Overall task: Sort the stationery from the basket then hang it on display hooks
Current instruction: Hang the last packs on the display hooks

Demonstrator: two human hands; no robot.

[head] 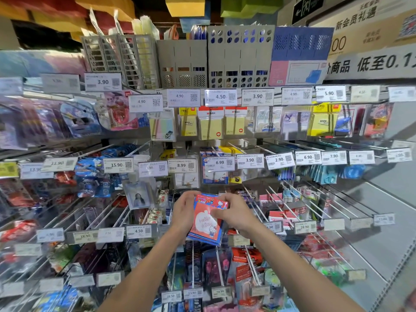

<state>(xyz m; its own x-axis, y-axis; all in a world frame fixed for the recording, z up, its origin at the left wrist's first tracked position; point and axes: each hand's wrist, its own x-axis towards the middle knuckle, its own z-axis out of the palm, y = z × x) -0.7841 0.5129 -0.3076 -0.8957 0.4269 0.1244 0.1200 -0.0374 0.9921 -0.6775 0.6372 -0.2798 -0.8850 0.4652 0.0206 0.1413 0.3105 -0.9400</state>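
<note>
We clasp the Hello Kitty packs in left hand and right hand; square them, align holes, hang at the 6.99 tag, probably the matching spot.

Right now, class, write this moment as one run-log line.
left hand: holds packet stack | right hand: pinches top red packet | stage: sorting, not yet hung

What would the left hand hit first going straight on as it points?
Beyond the Hello Kitty packets the left hand grips, likely the white packet hanging under the 8.99 price tag; depth is unclear.
</note>
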